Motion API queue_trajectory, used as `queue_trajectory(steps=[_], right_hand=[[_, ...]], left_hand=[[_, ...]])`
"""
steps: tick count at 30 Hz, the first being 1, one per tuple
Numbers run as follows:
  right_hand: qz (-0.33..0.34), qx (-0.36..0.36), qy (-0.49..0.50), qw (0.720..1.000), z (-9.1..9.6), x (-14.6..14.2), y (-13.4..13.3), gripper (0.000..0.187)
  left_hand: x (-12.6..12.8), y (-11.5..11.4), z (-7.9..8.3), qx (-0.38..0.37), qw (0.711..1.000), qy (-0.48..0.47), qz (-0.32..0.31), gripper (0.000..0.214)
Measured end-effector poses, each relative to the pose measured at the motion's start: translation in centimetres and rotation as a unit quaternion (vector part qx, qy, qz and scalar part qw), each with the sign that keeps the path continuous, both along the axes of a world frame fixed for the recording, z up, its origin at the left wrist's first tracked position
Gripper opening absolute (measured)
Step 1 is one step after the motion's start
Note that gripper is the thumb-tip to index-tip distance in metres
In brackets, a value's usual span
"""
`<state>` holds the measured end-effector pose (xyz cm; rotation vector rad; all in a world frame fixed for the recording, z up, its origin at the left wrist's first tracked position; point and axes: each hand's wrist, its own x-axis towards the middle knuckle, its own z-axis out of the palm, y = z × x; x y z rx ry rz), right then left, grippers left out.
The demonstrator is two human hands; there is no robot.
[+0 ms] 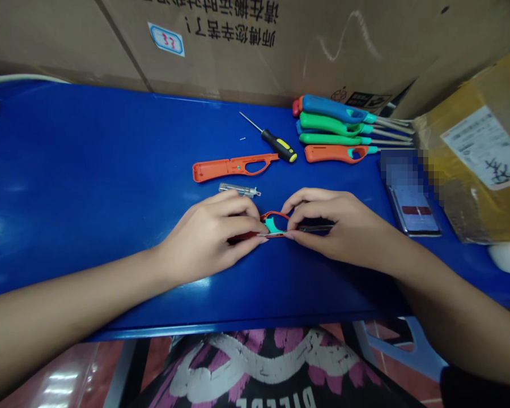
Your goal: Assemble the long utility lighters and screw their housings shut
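Note:
Both hands pinch an orange lighter half-shell (276, 214) low over the blue table. My left hand (215, 229) closes around its handle end, fingertips beside a teal trigger (272, 225) seated in the loop. At the other end, my right hand (334, 224) has its fingers pressed on the shell's tip, where a dark metal tube (317, 228) passes under the palm. Much of the shell is hidden by the fingers. Just beyond my left hand lies a clear fuel tank (238, 190) with a metal end. The other orange half-shell (236, 167) rests behind it, hollow side up.
A black and yellow screwdriver (278, 144) and a small screw (242, 139) lie farther back. Several assembled lighters (334, 122) are stacked at back right, near a phone (412, 198). Cardboard boxes (238, 73) stand along the back, and a taped box (480, 153) on the right.

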<state>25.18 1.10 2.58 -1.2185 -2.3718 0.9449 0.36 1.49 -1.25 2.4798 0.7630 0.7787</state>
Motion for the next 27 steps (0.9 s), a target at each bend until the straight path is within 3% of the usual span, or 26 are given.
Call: queue_trajectory(steps=[16, 27], right_hand=[[-0.013, -0.041, 0.020, 0.999, -0.01, 0.02, 0.19, 0.011], [-0.002, -0.013, 0.000, 1.000, -0.10, 0.01, 0.10, 0.010]], left_hand=[[0.15, -0.07, 0.14, -0.008, 1.000, -0.002, 0.003, 0.009], [0.19, -0.03, 0.10, -0.006, 1.000, -0.007, 0.000, 0.010]])
